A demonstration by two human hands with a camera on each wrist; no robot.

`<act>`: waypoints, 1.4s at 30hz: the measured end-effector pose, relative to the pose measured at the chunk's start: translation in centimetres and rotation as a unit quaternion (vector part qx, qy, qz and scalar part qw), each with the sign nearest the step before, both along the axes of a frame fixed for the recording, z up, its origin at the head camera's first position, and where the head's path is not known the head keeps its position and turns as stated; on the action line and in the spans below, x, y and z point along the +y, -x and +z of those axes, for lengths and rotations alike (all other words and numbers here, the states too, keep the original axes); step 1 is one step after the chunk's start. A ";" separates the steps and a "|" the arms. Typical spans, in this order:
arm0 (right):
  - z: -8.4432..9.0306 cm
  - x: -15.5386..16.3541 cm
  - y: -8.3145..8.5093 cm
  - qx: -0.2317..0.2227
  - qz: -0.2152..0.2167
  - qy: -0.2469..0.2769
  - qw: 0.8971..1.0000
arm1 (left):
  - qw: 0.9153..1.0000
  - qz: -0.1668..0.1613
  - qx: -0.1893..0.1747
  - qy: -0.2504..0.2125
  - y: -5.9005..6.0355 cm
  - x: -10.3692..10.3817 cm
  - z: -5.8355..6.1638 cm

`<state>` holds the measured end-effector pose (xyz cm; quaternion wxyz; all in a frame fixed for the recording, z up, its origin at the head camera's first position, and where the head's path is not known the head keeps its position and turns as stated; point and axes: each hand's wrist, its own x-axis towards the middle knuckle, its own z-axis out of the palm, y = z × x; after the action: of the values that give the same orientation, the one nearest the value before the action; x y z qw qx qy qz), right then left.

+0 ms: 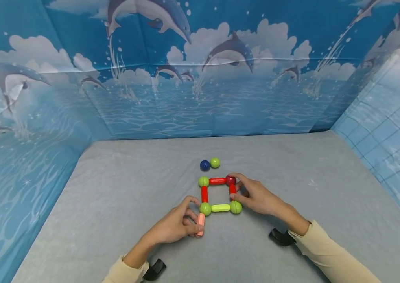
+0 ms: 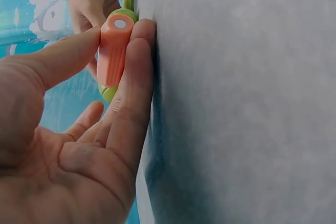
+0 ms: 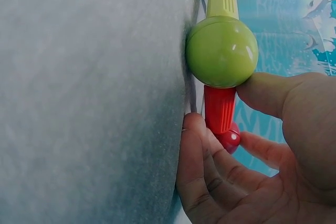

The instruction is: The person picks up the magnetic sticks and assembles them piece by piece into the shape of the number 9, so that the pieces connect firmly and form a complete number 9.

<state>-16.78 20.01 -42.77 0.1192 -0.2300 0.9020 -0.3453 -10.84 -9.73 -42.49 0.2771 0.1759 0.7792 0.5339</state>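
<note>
At lower centre, joining is seemingly prepared: an orange stick [image 1: 201, 225] is pinched by fingers of the left hand [image 1: 174, 225], the ball-and-stick square [image 1: 220, 208] is held by the right hand [image 1: 260, 197], and careful alignment is probably needed.

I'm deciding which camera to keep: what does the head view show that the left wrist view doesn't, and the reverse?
Only the head view: blue ball, red ball, red rods.
Only the left wrist view: the silvery disc on an end of the orange rod.
Both: the left hand pinching that rod, the right hand, and green balls.
</note>
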 end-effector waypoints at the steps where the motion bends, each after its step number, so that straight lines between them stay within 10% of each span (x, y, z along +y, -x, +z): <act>1: 0.0 0.0 0.0 0.000 0.000 0.001 1.000 | 1.000 0.003 -0.004 0.000 0.0 0.0 0.0; 30: -0.1 0.0 0.1 -0.004 0.007 0.008 1.000 | 0.998 0.035 -0.047 -0.039 -0.1 1.4 -0.5; 42: 0.2 -0.2 0.1 -0.007 -0.003 -0.003 1.000 | 0.999 0.047 0.013 0.017 -0.7 2.3 0.2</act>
<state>-16.83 19.78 -42.60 0.1248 -0.2247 0.9029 -0.3445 -10.14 -7.44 -42.25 0.2442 0.1412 0.7994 0.5305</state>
